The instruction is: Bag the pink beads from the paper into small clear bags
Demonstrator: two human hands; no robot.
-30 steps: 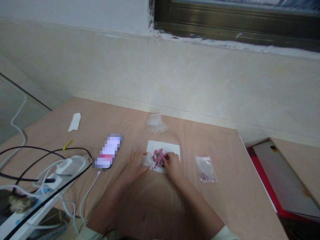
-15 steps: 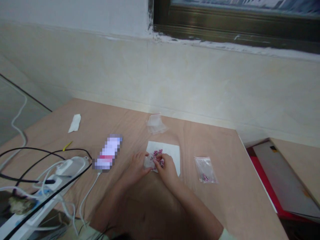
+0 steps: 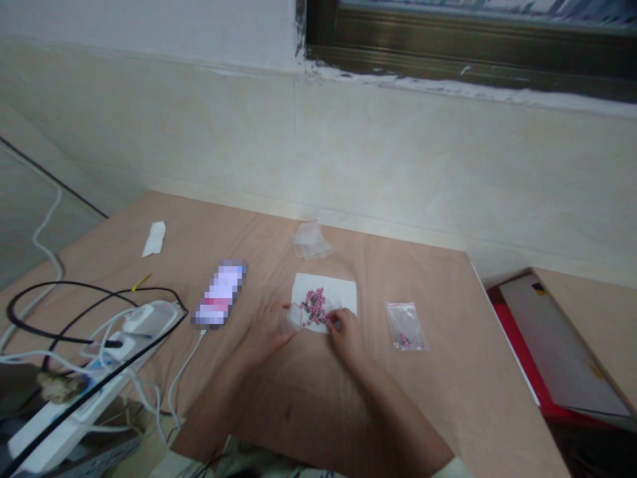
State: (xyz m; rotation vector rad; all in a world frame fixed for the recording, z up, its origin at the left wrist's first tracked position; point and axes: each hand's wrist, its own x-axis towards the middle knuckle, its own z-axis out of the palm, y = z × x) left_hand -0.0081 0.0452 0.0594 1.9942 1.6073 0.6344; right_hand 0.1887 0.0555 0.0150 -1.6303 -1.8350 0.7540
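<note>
two hands over a wooden table (image 3: 413,279). the left hand (image 3: 266,328) holds a small clear plastic bag (image 3: 291,320) at the edge of a white paper sheet (image 3: 336,291). the right hand (image 3: 348,338), apart from the left, has its fingertips (image 3: 333,320) at a cluster of pink beads (image 3: 314,307) on the sheet (any pinch on a bead cannot be made out). a second clear bag (image 3: 405,326) lies to the right of the sheet, a third clear bag (image 3: 311,240) behind it.

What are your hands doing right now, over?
Left hand: holding clear plastic bag against the pink beads. Right hand: at the beads, on white paper. Small plastic bag off to the right, not in the way.
</note>
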